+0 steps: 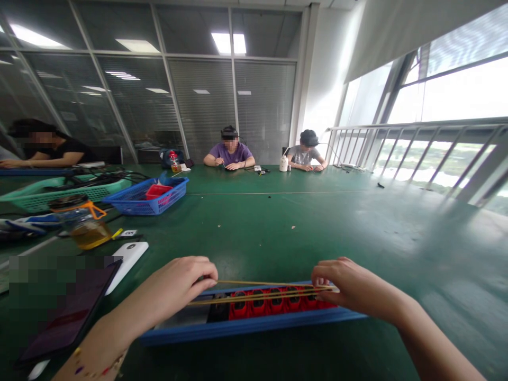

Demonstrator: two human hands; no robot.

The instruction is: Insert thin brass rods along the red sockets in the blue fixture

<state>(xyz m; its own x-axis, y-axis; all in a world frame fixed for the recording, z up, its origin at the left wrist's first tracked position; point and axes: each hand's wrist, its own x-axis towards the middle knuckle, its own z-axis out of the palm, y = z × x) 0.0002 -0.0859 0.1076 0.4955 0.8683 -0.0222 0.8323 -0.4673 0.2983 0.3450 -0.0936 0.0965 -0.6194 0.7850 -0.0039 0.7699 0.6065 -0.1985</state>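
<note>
Several thin tan strands (pixel 270 295) stretch from side to side over a long blue tray (pixel 254 324). My left hand (pixel 190 278) is closed in a pinch at the left end of the upper strand, above the tray's left part. At the right end my right hand (pixel 337 280) has its fingers closed on the strands. Beneath them, a row of red parts with black centres (pixel 277 302) lies in the tray, beside a black piece (pixel 219 308) and a grey section. My fingers hide the strands' ends.
At left are a dark tablet (pixel 75 312), a white device (pixel 129 264), a jar of amber liquid (pixel 89 230), a blue basket (pixel 148 198) and a green basket (pixel 71 188). Three people sit across the green table (pixel 246 227). A railing (pixel 413 127) runs along the right.
</note>
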